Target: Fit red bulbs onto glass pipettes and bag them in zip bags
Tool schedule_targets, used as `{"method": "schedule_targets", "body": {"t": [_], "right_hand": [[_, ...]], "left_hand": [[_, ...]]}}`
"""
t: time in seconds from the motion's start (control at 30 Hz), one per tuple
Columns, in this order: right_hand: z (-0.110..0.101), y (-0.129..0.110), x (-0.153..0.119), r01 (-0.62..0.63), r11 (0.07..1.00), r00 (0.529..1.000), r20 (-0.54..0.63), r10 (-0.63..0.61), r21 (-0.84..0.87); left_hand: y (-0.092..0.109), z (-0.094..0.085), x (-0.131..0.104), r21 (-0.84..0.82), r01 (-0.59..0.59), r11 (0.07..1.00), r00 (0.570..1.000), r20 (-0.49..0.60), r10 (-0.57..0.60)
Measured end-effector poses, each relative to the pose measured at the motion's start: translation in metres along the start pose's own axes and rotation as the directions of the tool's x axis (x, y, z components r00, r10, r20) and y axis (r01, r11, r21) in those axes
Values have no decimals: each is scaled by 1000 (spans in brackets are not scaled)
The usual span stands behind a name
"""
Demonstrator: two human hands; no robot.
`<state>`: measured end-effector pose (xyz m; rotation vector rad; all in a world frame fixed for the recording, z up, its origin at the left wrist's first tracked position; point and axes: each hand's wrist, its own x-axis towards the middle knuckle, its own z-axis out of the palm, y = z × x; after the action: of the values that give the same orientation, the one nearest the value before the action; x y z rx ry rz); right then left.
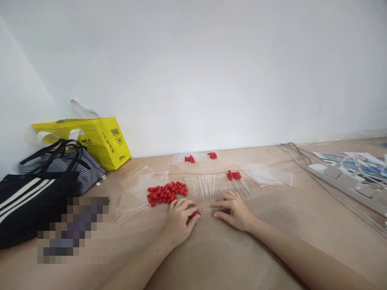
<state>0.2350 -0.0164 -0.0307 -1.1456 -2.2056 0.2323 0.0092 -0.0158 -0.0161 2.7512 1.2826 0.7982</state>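
Note:
My left hand pinches a red rubber dropper bulb between thumb and fingers. Facing it, my right hand grips a thin glass dropper tube, whose tip points left toward the bulb; a small gap lies between the two. Just beyond my left hand is a pile of loose red bulbs. A row of clear glass tubes lies side by side beyond both hands. At that row's right end, several tubes carry red bulbs on their far ends.
Clear zip bags lie left and right; another bag with red-topped droppers rests by the wall. A yellow bag and black bag stand left. On the right are a power strip, cables and printed sheets.

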Motion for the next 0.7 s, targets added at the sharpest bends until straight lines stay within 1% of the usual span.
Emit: {"method": "schedule_targets", "body": {"t": [0.2,0.33,0.43,0.6,0.7], "right_hand": [[6,-1,3,-9,1000,1000,8,9,22],[7,-5,3,-65,997,998,11,65,-44],[7,-7,2,-83,993,996,-19,82,-80],[7,-8,0,-24,999,997,-80,21,-36],[7,-10,-1,8,999,998,-68,-11,-39]], "left_hand": [[1,3,4,-25,-23,999,999,-41,22],[5,2,5,-39,-15,999,1000,-26,14],[5,0,5,-48,-1,999,1000,-14,1],[2,2,5,-32,19,999,999,-28,-20],[-1,5,4,-24,11,1000,999,-40,-12]]}}
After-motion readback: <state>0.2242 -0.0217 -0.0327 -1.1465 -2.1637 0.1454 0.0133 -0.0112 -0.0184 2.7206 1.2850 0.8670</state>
